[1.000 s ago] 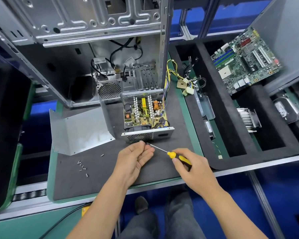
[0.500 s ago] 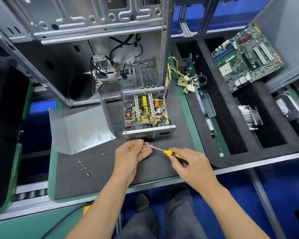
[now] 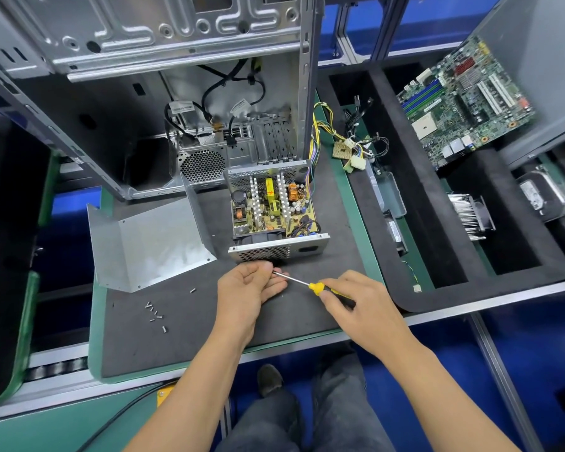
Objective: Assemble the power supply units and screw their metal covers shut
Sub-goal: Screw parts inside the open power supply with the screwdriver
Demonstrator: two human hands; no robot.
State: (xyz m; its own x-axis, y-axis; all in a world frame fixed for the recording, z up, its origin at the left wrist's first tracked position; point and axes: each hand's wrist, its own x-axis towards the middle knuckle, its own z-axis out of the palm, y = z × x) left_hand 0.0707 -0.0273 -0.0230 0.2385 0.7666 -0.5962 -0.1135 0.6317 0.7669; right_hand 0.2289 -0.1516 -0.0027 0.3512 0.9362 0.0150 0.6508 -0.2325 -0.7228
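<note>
Right grip is closed round the yellow screwdriver; left grip curls at its tip, apparently pinching a screw, not visible. Since a second ago both hands have edged toward the open power supply, suggesting screw-loading before fastening. Its cover lies detached beside it, loose screws nearby on the grey table. Computer case behind, parts trays right.

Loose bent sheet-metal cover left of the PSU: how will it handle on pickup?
The bent grey sheet-metal cover looks thin, so probably light yet fairly stiff thanks to its folded sides. Its bare edges may be sharp, and the smooth face could slip. Resting on the dark foam mat, it likely slides little if pushed.
</note>
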